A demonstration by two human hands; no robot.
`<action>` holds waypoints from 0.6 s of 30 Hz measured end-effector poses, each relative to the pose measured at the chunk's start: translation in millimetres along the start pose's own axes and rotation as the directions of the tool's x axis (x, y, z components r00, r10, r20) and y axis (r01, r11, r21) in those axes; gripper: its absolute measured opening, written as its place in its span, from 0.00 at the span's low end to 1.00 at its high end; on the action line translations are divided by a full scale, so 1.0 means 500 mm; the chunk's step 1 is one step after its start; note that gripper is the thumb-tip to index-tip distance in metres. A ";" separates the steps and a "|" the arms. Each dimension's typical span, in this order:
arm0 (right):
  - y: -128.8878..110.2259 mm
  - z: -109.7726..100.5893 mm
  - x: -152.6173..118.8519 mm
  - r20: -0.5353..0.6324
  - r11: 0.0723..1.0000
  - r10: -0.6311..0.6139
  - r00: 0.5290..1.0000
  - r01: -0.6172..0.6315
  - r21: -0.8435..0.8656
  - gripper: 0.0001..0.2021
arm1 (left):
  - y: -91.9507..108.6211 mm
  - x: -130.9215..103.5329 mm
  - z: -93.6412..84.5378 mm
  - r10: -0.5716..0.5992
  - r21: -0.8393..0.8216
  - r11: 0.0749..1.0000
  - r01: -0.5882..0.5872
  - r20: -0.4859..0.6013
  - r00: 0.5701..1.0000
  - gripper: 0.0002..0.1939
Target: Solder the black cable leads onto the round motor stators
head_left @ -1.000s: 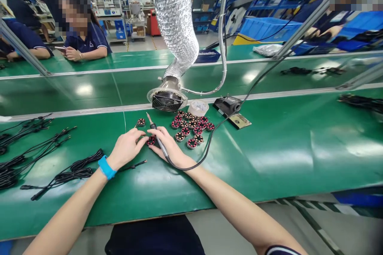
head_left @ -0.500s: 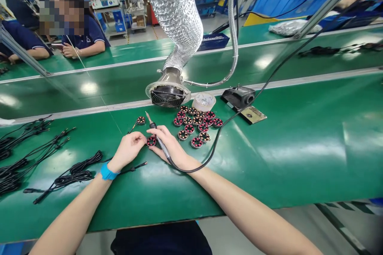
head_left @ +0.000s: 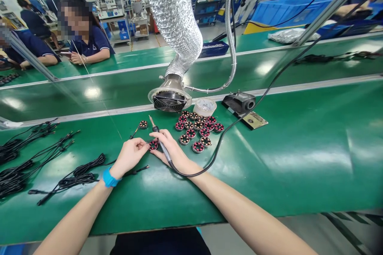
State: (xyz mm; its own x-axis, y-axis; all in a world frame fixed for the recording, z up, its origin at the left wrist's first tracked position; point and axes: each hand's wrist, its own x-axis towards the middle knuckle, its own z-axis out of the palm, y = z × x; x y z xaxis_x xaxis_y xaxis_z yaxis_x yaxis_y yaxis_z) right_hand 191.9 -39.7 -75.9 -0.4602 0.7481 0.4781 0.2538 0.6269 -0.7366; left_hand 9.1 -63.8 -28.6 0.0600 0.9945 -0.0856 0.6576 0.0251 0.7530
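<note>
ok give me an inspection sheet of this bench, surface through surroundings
surface: green bench top, glossy, reflecting light
work things: soldering iron in right hand; red-wound stator at both hands' fingers; other stators grouped to its right
clutter: tape roll, iron stand
hands: left hand at stator's left edge, fingers pinched; right curled around iron
cables: iron's cord passes right wrist; black cable bundles lie left
surroundings: foil duct with fan; co-worker across bench
spills: nothing seen

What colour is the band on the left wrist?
Bright blue band, clear in the head view.
</note>
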 end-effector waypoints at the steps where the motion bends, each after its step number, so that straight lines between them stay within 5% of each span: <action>1: 0.000 0.000 0.000 0.002 1.000 0.001 1.000 -0.001 0.000 0.27 | 0.001 0.000 0.000 0.000 -0.021 1.000 0.000 0.012 1.000 0.16; 5: -0.004 -0.003 0.001 0.003 1.000 -0.005 1.000 0.005 -0.012 0.28 | 0.000 0.002 -0.001 -0.034 -0.115 0.993 0.032 -0.014 0.999 0.14; 10: -0.005 -0.004 0.001 -0.007 0.999 -0.004 1.000 0.003 -0.038 0.29 | -0.003 -0.001 -0.008 -0.004 -0.180 0.983 -0.035 -0.213 0.977 0.12; 13: -0.003 -0.004 0.000 -0.010 0.999 -0.009 1.000 0.008 -0.047 0.29 | -0.003 -0.011 -0.017 0.195 0.038 0.981 -0.191 -0.226 0.955 0.10; 18: -0.005 -0.008 -0.003 0.009 1.000 -0.009 1.000 0.009 -0.024 0.29 | -0.008 -0.024 -0.031 0.452 0.419 0.809 -0.412 0.005 0.892 0.11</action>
State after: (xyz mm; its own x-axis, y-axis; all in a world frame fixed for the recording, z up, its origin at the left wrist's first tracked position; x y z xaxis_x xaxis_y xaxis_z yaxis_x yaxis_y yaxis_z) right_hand 195.3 -41.4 -73.1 -0.4700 0.7406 0.4802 0.2696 0.6385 -0.7208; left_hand -6.0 -74.2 -20.7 0.3543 0.8981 0.2606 0.8221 -0.4319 0.3710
